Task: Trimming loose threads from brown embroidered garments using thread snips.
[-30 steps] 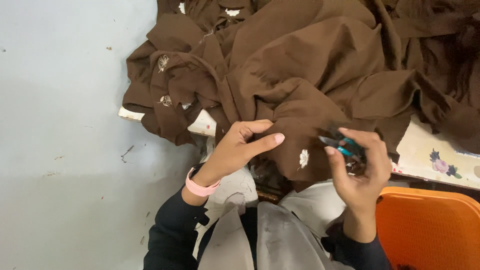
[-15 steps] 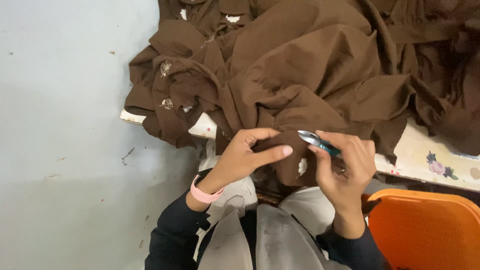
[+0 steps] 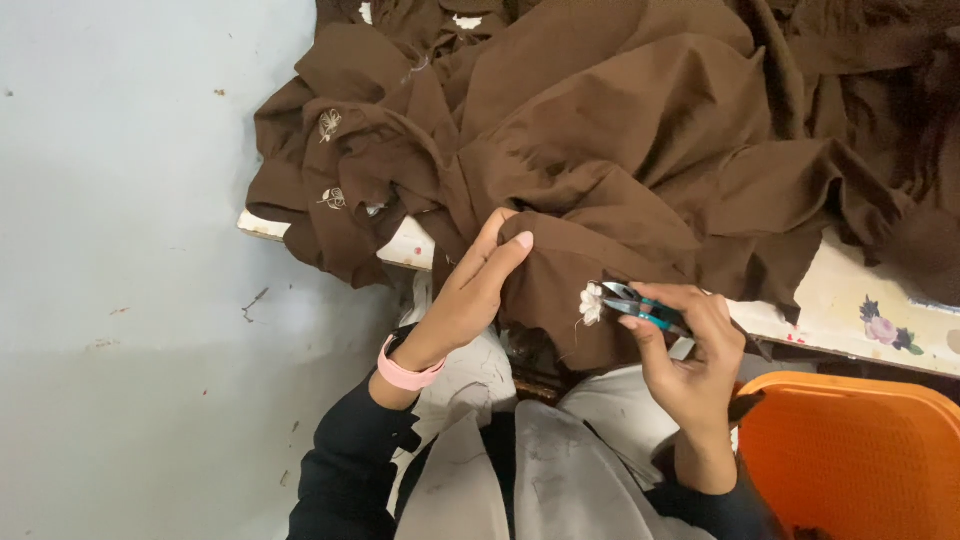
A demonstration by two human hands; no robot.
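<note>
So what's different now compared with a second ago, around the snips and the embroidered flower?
The right hand has turned the thread snips from tucked behind its fingers to pointing left, tips now at the white embroidered flower. The left hand still grips the brown fabric fold beside it. The pile on the table is unchanged.

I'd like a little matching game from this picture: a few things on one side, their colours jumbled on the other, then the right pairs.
Things:
1. wristband
2. cloth
3. chair
4. snips in the right hand

Colours:
A. orange
B. teal handle
C. pink
D. brown

Pairs: 1-C, 2-D, 3-A, 4-B
</note>
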